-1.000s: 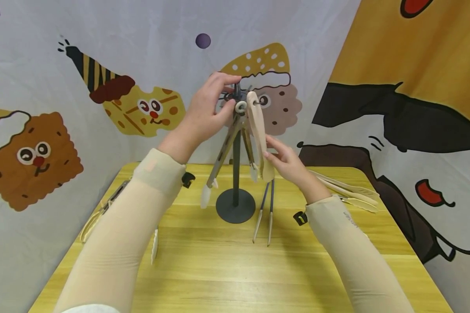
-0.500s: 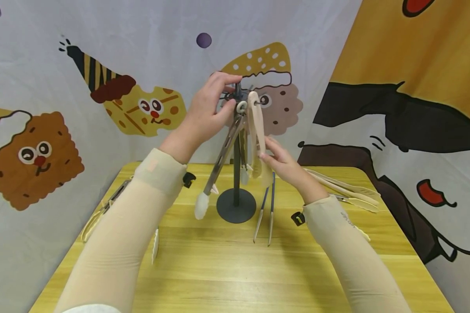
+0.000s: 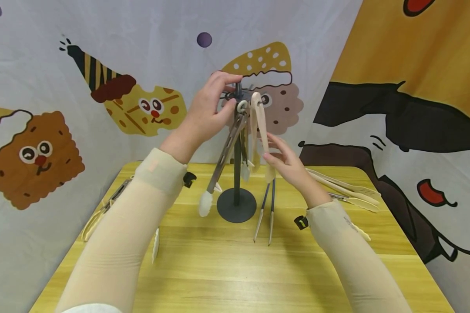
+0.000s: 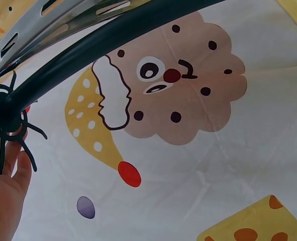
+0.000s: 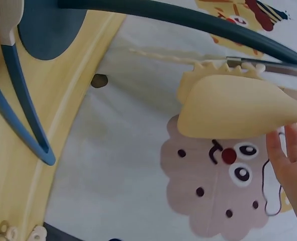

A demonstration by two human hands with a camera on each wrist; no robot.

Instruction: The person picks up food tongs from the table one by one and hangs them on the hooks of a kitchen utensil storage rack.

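My left hand holds the top of a dark stand with a round base. In the left wrist view, its fingers are at the hooked hub. Beige tongs hang from a right-hand hook. My right hand pinches one arm of them, thumb in front and fingers behind. The right wrist view shows their broad flat end and a toothed edge behind it. Metal tongs with white tips hang slanting on the stand's left, and another metal pair hangs behind, partly hidden.
Blue tongs with pale ends lie on the wooden table by the base. Several beige tongs lie at the right; more tongs lie at the left edge. A white scalloped piece shows beside my left sleeve. Printed cloth hangs behind.
The beige tongs have turned on their hook, so their two arms now show apart. My right hand has shifted slightly with them. The metal tongs have swung; my left hand has stayed put.
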